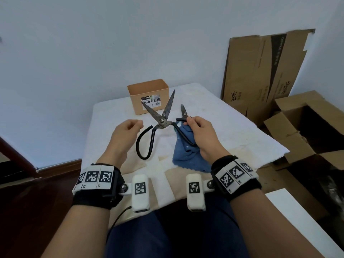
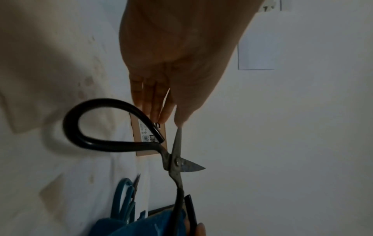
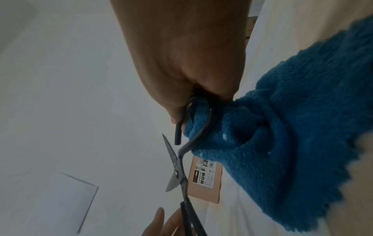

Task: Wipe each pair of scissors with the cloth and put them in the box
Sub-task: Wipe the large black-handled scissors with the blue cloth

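Observation:
Large black-handled scissors (image 1: pixel 162 121) hang in the air over the table, blades spread wide. My right hand (image 1: pixel 191 122) grips their right handle loop together with a blue cloth (image 1: pixel 188 155), which hangs down to the table; the right wrist view shows the cloth (image 3: pixel 302 143) bunched through that loop. My left hand (image 1: pixel 136 125) hovers beside the free left handle, fingers loosely curled, holding nothing. A smaller pair of scissors (image 1: pixel 183 110) with teal handles (image 2: pixel 123 201) lies on the table behind my right hand. The tan box (image 1: pixel 137 103) stands open at the table's far edge.
The table (image 1: pixel 232 131) has a stained white cover. Flattened cardboard (image 1: pixel 260 71) leans on the wall at the right. An open cardboard carton (image 1: pixel 307 131) sits on the floor beside the table. A white board (image 1: pixel 297 220) lies at the lower right.

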